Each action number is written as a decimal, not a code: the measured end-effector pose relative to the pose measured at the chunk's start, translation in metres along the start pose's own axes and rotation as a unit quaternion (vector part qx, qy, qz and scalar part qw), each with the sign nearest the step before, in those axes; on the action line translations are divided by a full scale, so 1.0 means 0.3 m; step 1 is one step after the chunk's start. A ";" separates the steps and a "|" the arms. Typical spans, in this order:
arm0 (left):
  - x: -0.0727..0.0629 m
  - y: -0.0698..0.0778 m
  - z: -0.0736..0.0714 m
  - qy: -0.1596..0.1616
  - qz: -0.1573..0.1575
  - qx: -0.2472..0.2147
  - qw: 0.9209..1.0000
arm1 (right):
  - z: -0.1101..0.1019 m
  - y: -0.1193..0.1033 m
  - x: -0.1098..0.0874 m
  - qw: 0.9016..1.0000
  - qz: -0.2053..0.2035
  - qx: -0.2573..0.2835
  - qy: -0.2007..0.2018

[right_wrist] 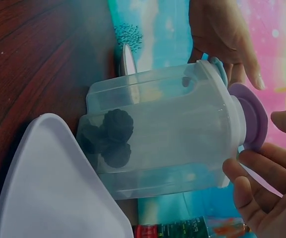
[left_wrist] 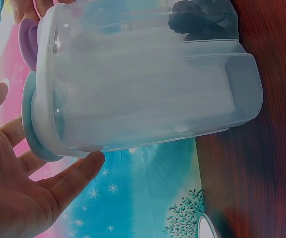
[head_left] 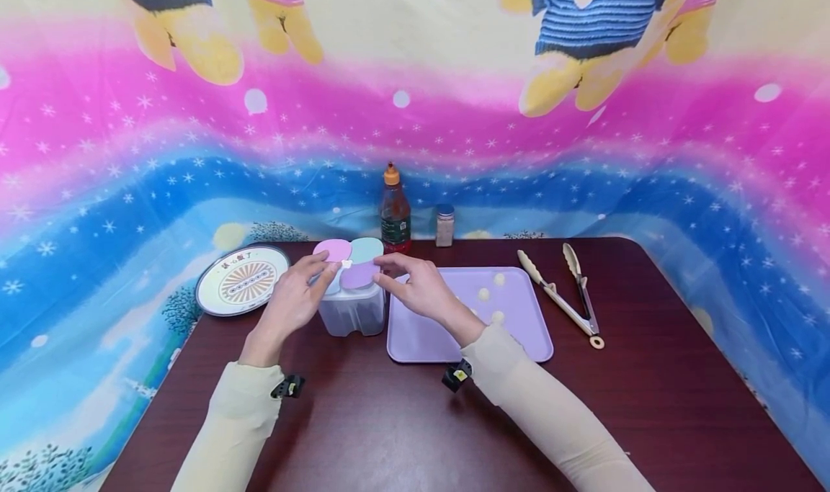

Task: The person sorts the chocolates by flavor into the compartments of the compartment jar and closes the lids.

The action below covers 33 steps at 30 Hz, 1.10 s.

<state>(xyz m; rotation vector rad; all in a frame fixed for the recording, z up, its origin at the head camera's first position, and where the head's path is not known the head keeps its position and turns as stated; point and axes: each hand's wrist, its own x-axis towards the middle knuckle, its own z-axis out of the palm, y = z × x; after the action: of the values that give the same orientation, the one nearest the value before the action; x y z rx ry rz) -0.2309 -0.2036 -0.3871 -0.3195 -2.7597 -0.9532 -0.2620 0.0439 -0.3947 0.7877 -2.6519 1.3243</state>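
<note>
A translucent storage container (head_left: 353,313) with pink, mint, blue and purple petal-shaped lids stands on the table, left of centre. My left hand (head_left: 295,294) is at its left side; in the left wrist view the fingers extend by the blue lid (left_wrist: 30,116), one fingertip at the white rim (left_wrist: 47,74). On the opposite side, my right hand (head_left: 421,290) has its fingers under the edge of the purple lid (right_wrist: 250,116) and at the rim, its thumb held apart. Dark round lumps (right_wrist: 117,131) lie at the bottom of one compartment.
Right of the container, a lilac tray (head_left: 467,341) bears several small pale balls (head_left: 498,318). Tongs (head_left: 570,312) lie farther right, spread apart. A sauce bottle (head_left: 395,215) and a blue-capped jar (head_left: 444,227) stand behind. At left is a decorated plate (head_left: 217,301).
</note>
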 end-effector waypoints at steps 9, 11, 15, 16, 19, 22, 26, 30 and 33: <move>0.000 -0.005 0.001 -0.002 -0.003 -0.003 1.000 | 0.014 -0.007 0.006 1.000 0.003 -0.016 0.020; 0.001 -0.005 0.001 -0.004 -0.002 -0.003 1.000 | 0.015 -0.010 0.007 0.999 0.002 -0.023 0.024; 0.002 -0.008 0.002 -0.004 -0.001 -0.005 1.000 | 0.018 -0.010 0.005 0.999 0.003 -0.035 0.018; 0.002 -0.008 0.003 -0.003 0.000 -0.005 1.000 | 0.019 -0.009 0.004 0.999 0.005 -0.038 0.017; 0.000 -0.010 0.005 0.002 0.004 -0.005 1.000 | 0.024 -0.007 0.000 0.999 0.012 -0.049 0.016; -0.001 -0.011 0.007 0.005 0.007 -0.004 1.000 | 0.029 -0.008 0.000 0.998 0.019 -0.059 0.023; -0.002 -0.013 0.006 0.005 0.009 -0.002 1.000 | 0.031 -0.010 0.001 0.997 0.030 -0.072 0.026; -0.001 -0.012 0.004 0.007 0.012 0.000 1.000 | 0.030 -0.014 -0.001 0.996 0.039 -0.081 0.026; -0.001 -0.013 0.003 0.006 0.012 -0.001 1.000 | 0.031 -0.016 -0.004 0.995 0.045 -0.090 0.024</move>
<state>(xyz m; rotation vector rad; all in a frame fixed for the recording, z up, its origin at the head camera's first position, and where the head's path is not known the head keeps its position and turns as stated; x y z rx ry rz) -0.2318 -0.2059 -0.3901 -0.3445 -2.7374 -0.9482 -0.2573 0.0349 -0.3973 0.6127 -2.7491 1.0866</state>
